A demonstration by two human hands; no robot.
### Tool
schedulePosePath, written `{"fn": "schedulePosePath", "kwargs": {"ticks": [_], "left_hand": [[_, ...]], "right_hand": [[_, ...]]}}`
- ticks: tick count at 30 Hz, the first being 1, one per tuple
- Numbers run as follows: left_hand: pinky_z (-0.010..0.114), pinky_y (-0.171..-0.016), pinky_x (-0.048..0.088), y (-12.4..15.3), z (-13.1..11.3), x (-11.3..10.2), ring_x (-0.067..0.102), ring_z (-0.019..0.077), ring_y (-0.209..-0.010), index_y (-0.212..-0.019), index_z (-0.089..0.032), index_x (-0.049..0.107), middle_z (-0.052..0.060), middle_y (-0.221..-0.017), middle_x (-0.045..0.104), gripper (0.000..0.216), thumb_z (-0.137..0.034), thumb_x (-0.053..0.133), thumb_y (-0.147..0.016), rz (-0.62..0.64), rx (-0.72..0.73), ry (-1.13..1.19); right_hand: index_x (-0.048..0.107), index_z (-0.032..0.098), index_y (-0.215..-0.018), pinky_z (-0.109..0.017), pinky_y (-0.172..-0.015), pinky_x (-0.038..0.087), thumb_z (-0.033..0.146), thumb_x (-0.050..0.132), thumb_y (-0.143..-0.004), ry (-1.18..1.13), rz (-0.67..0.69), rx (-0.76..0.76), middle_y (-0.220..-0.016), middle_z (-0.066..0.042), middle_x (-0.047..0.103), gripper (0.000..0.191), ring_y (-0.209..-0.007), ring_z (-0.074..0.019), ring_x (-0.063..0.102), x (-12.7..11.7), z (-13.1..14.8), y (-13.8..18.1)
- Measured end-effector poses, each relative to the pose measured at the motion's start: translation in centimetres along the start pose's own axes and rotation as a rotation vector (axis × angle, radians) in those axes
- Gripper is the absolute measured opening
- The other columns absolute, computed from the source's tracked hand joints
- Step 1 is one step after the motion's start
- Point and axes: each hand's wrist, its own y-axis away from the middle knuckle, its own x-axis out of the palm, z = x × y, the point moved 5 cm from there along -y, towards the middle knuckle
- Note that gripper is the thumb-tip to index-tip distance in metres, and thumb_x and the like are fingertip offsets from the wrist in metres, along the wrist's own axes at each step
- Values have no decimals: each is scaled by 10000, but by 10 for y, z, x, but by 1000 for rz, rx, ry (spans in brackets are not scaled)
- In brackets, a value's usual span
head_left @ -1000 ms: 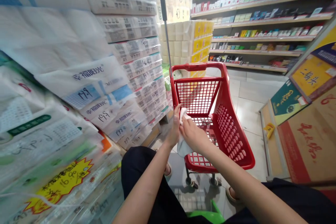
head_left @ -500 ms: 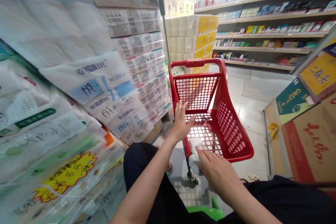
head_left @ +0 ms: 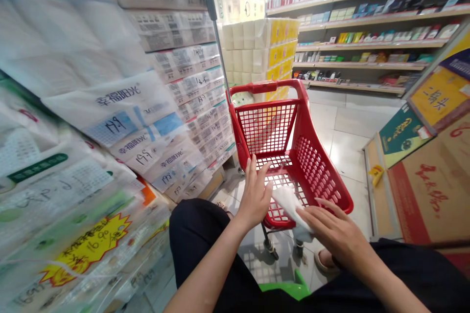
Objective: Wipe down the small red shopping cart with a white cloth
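In front of me is a red shopping cart (head_left: 325, 171) with a mesh basket, its handle at the far end. My right hand (head_left: 336, 230) grips a crumpled white cloth (head_left: 290, 203) over the cart's near rim. Thumb and some fingers are on the cloth, and part of it is hidden under the hand. My left hand (head_left: 255, 195), fingers spread, is by the near left corner of the cart and holds nothing. Whether its fingertips touch the rim, I cannot tell.
Stacked paper packs (head_left: 139, 127) rise close on the left, with a yellow price sign (head_left: 88, 249). A grey pole (head_left: 220, 58) stands at the cart's left. Cartons (head_left: 436, 186) line the right. Shelves (head_left: 367, 44) are behind, and something green (head_left: 286, 288) sits below me.
My right hand has moved right along the near rim with the cloth, which now looks more stretched out. The left hand has shifted slightly down. The view has turned a little right.
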Motion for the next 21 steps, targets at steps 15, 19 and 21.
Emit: {"fn": "schedulePosePath", "kwargs": {"ticks": [15, 19, 21], "left_hand": [[607, -1160, 182, 18, -43, 13, 596, 219, -933, -808, -240, 617, 26, -846, 655, 244, -300, 445, -970, 85, 208, -261], [603, -1133, 230, 35, -39, 16, 567, 224, -834, -723, -248, 590, 26, -740, 613, 264, -263, 452, -948, 41, 232, -266], [597, -1120, 244, 38, -31, 17, 556, 222, -814, -700, -245, 579, 20, -713, 603, 272, -294, 474, -946, 54, 268, -257]], "right_hand": [[499, 186, -1324, -473, -1069, 403, 306, 519, -923, 43, -23, 192, -1409, -151, 474, 418, -1319, -277, 437, 7, 15, -21], [553, 168, -1209, -438, -1061, 398, 338, 501, -952, 21, -30, 183, -1302, -135, 572, 312, -1198, -236, 532, 13, 34, -34], [568, 201, -1194, -413, -1090, 358, 269, 468, -971, 46, -35, 154, -1270, -89, 610, 253, -1167, -197, 558, 10, 27, -30]]}}
